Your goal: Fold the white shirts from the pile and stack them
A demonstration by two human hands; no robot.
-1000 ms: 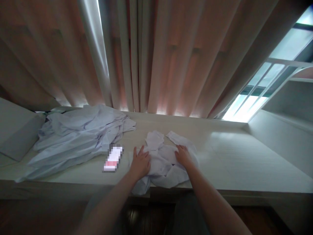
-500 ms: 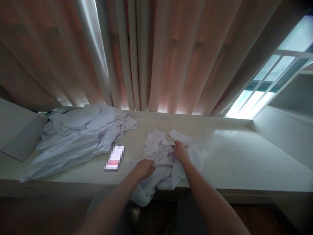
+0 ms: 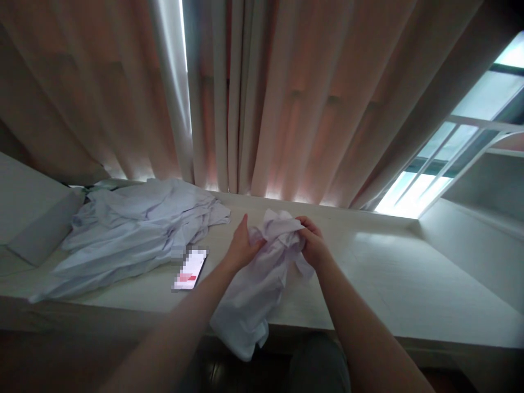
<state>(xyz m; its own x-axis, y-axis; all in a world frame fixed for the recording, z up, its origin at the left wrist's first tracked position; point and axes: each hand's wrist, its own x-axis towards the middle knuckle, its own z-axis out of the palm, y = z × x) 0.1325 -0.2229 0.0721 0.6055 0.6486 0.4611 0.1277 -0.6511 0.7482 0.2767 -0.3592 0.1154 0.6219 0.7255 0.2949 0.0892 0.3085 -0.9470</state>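
Observation:
A crumpled white shirt [image 3: 262, 278] is bunched between my hands, its upper part lifted off the pale tabletop and its lower part hanging over the front edge. My right hand [image 3: 314, 241] is closed on the bunched cloth at the upper right. On the other side, my left hand [image 3: 242, 248] has its thumb sticking up, while its fingers press into the fabric; folds partly hide them. Left of that hand lies a phone [image 3: 191, 269] with a lit screen, partly blurred out.
A heap of white garments [image 3: 139, 229] covers the left of the tabletop [image 3: 380, 278], beside a white box-like object [image 3: 41, 218]. Long curtains [image 3: 303, 109] hang behind. A barred window [image 3: 434, 158] is at the right, and my knee [image 3: 321, 363] shows below the edge.
The shirt, spread with its buttoned front showing earlier, is now gathered up and lifted. Both hands have moved up, and the left thumb has come away from the cloth.

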